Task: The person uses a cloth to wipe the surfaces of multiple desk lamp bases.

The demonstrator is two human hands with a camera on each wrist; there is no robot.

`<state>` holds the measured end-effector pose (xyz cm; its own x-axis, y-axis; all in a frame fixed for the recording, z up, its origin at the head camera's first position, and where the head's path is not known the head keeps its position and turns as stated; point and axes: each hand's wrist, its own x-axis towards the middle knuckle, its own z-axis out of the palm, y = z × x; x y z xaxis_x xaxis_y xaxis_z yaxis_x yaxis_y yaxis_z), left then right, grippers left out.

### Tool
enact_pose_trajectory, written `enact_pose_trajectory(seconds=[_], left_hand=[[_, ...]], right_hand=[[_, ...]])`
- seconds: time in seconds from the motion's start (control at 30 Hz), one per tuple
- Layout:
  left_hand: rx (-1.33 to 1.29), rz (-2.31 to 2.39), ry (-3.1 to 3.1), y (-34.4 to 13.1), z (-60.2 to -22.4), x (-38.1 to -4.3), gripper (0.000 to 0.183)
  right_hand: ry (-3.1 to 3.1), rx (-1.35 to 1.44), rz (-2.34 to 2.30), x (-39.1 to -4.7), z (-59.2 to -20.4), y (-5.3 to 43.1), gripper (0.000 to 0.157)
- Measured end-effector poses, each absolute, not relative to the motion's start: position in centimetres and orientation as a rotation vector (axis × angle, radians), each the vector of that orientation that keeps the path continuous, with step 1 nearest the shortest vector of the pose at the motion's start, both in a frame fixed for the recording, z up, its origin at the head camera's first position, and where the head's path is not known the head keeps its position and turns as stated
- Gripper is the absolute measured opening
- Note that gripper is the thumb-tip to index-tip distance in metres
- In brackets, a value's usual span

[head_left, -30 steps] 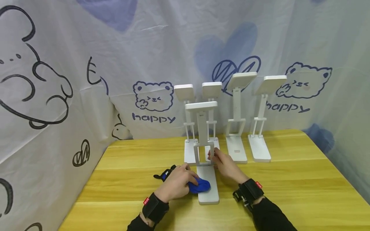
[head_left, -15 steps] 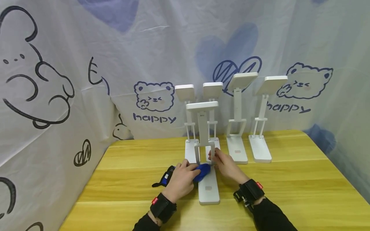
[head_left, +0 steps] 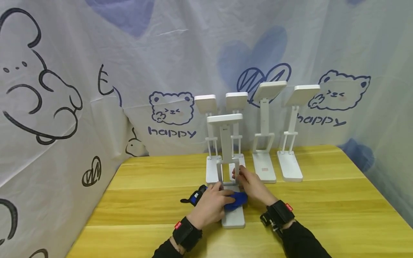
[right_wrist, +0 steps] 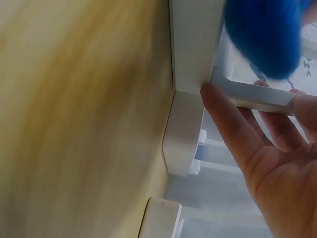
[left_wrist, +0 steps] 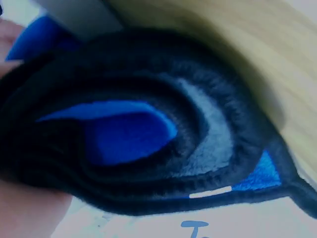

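The near white folding stand (head_left: 226, 143) stands upright on the wood-grain table (head_left: 135, 208), nearer than the other four stands, its base reaching toward the person. The left hand (head_left: 209, 206) is curled over the blue cloth (head_left: 238, 200), gripping it in a bunch; the cloth lies across the base (head_left: 233, 220) and overhangs its right edge. The loose end with black edging (head_left: 196, 195) trails out to the left. The right hand (head_left: 255, 186) pinches the right leg of the hinged frame (head_left: 237, 172), thumb and fingers closed on either side of it.

Sideways pressure through the cloth could swing the base or slide it over the table, since the steadying hold appears to sit off to the right. The tall, top-heavy upper plate (head_left: 224, 119) could then tip if that pinch slackened. A strong pull on the leg might shift the hinge and fold the frame onto the fingers. Bunched cloth could also snag at the frame's foot. Pushed farther, the stand could knock the far left pair (head_left: 213, 170) close behind; whether they touch cannot be told.
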<state>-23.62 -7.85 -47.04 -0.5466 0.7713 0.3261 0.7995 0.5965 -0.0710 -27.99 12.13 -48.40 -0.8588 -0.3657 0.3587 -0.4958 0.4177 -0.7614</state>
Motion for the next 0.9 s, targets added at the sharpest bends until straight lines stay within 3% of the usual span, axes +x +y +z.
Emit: enact_pose_trajectory(seconds=[0.43,0.9], left_hand=[[-1.541,-0.57,-2.628,-11.3,-45.5,-21.4,0.052],[-1.224,-0.606,-2.902,-16.8,-45.7,-21.5,0.049]], right_hand=[[-2.526,0.798,1.354,-27.7,-48.0,11.7,0.017],[-2.528,0.716,1.383,-27.6,-47.8,11.8,0.023]])
